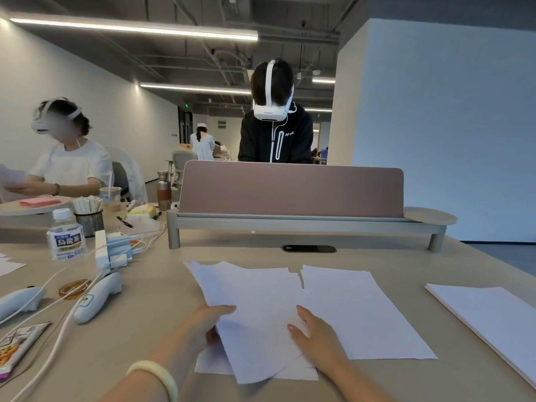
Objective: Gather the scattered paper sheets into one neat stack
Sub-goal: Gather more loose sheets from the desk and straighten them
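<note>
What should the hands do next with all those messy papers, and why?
Probably the right hand should slide the flat sheet beside it onto the crooked pile the left hand holds; that sheet lies mostly off the pile.

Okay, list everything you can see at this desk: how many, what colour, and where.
loose sheets: several, white, overlapping at the centre of the desk
paper stack: one, white, desk's right edge
tea bottle: one, clear, left
controllers: two, white, left front
pen cup: one, black, beside the tea bottle
divider: one, mauve, far side
other people: three, beyond the desk
left hand: one, pinching the loose sheets' left edge
right hand: one, flat on the loose sheets
</note>
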A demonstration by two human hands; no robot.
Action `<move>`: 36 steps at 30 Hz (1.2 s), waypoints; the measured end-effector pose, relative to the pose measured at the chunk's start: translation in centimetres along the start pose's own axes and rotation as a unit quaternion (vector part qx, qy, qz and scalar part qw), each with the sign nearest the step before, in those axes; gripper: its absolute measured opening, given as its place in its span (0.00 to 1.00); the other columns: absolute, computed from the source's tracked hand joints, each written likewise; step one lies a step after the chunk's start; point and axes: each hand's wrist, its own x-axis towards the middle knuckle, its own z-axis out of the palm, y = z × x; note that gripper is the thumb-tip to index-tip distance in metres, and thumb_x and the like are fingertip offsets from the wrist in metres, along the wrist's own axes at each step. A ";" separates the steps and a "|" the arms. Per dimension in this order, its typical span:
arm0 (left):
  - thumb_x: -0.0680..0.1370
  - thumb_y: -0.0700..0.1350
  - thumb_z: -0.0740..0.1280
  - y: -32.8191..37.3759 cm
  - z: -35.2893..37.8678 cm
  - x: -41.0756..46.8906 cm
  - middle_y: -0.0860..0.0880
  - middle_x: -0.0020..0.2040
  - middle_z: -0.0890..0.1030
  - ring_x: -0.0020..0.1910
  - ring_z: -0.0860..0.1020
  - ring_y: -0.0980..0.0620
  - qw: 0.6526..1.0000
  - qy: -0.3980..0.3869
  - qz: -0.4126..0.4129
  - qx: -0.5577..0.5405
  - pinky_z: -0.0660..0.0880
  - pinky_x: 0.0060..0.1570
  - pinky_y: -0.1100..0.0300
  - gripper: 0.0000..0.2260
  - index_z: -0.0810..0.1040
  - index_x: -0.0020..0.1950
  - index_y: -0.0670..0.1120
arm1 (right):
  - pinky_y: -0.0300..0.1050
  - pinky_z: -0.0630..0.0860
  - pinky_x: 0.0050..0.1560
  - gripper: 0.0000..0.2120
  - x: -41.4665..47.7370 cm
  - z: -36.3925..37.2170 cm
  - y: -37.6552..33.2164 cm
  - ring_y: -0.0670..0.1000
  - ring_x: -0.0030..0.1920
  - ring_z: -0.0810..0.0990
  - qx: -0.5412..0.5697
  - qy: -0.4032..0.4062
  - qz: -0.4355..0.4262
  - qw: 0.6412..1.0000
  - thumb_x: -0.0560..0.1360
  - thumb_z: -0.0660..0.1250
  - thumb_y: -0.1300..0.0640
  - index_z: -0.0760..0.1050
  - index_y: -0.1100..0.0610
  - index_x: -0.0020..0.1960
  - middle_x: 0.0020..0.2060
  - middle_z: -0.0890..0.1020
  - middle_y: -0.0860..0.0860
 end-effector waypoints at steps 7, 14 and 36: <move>0.63 0.35 0.68 0.0 -0.8 -0.3 0.39 0.51 0.81 0.48 0.79 0.40 0.991 0.047 0.097 0.079 0.76 0.49 0.48 0.25 0.75 0.60 0.37 | 0.40 0.62 0.70 0.26 -0.2 -0.2 -0.1 0.44 0.70 0.67 0.122 0.037 0.016 0.992 0.78 0.61 0.48 0.60 0.49 0.73 0.70 0.68 0.44; 0.76 0.34 0.65 2.5 -4.2 -2.7 0.45 0.55 0.79 0.50 0.77 0.47 0.964 0.101 0.221 0.104 0.71 0.50 0.56 0.13 0.75 0.59 0.43 | 0.41 0.63 0.68 0.24 -0.7 -0.7 -0.2 0.48 0.69 0.68 0.150 0.117 0.020 0.982 0.78 0.62 0.51 0.63 0.54 0.72 0.69 0.70 0.49; 0.74 0.41 0.71 6.4 -2.9 -5.0 0.59 0.45 0.80 0.44 0.79 0.59 0.938 0.044 0.286 0.188 0.74 0.38 0.65 0.11 0.76 0.54 0.51 | 0.48 0.78 0.54 0.13 2.1 -10.0 -6.1 0.50 0.51 0.82 0.421 -0.014 -0.013 0.907 0.73 0.70 0.54 0.76 0.53 0.56 0.50 0.84 0.49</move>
